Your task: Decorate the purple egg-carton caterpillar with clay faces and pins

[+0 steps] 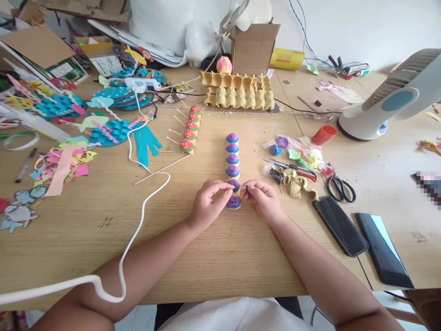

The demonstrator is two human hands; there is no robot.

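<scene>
A row of purple domes with blue rims [233,158] runs away from me on the wooden table; the nearest dome [234,202] carries a small dark smiling face. My left hand [211,201] reaches in from the left, its thumb and index fingertips at the second dome from the front. On the other side, my right hand [263,198] is closed in a pinch on a tiny dark bit [246,187], just right of the same dome. Whether the left fingertips hold anything is too small to tell.
Scissors [341,187], a red cutter, clay packets [294,151] and two phones [341,225] lie to the right. A white cable [142,216] crosses the left side. Behind stand a red-green egg-carton row [190,131], egg cartons [237,92] and a fan [386,103].
</scene>
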